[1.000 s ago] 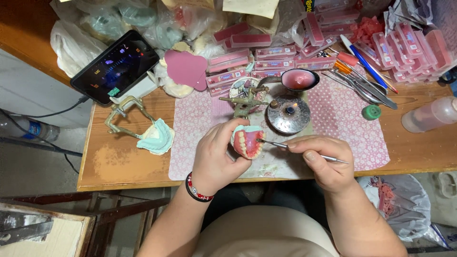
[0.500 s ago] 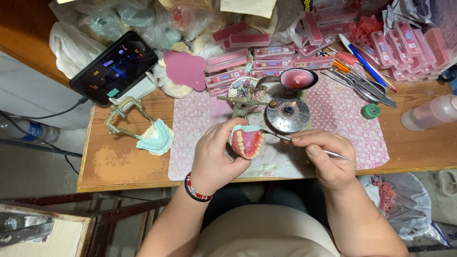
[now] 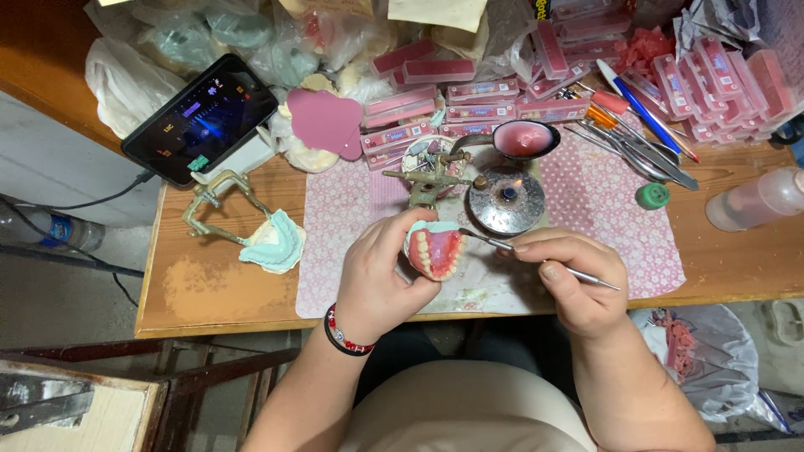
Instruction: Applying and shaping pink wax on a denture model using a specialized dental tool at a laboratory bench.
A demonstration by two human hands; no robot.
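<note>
Left hand (image 3: 378,276) grasps a pink denture model (image 3: 435,249) above the table (image 3: 729,251). Right hand (image 3: 576,280) pinches a thin metal tool (image 3: 536,256); its tip apparently touches the model, near the burner (image 3: 507,201).

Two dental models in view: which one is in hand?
The pink denture model with teeth, gripped by the left hand. The pale green cast lies untouched on the table, left of the mat, on a brass articulator frame.
</note>
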